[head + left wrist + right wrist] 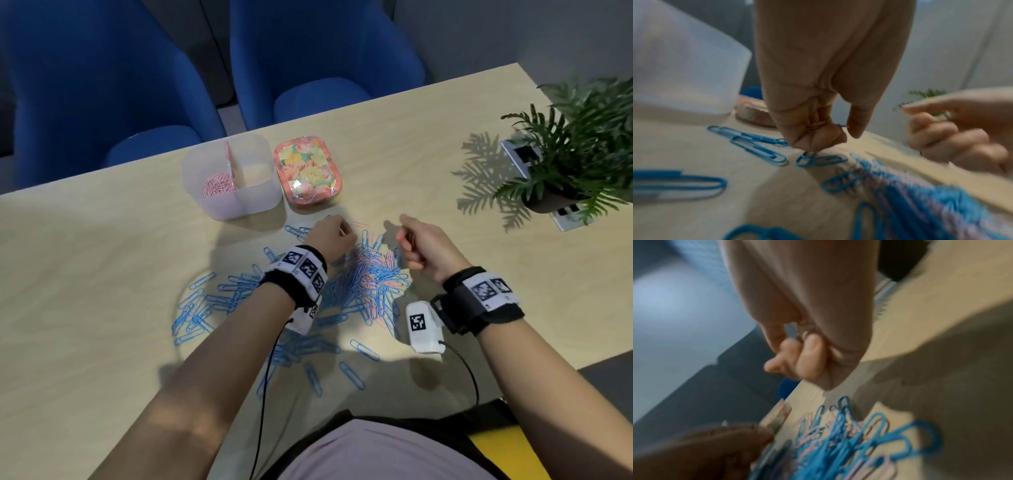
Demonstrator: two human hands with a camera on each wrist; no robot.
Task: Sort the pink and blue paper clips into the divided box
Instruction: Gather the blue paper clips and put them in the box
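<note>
The divided box (233, 178), translucent, stands at the far side of the table (102, 274). Its left compartment holds pink paper clips (219, 186); what lies in the right compartment cannot be made out. A floral tin (306, 171) sits just beside the box on its right.

A mixed heap of blue paper clips (219, 298) and loose pink clips (368, 270) is spread over the near centre of the table, beneath and between both forearms.

The left hand (329, 236) is above the far edge of the heap, fingers curled tight into the palm. The left wrist view shows thin clip wire pinched between the curled fingers (818, 133) and the thumb; its colour is unclear.

The right hand (424, 246) is raised to the right of the heap, fingers curled inward. The right wrist view is blurred; whether it holds a clip cannot be told.

A potted plant (565, 154) stands at the far right.
</note>
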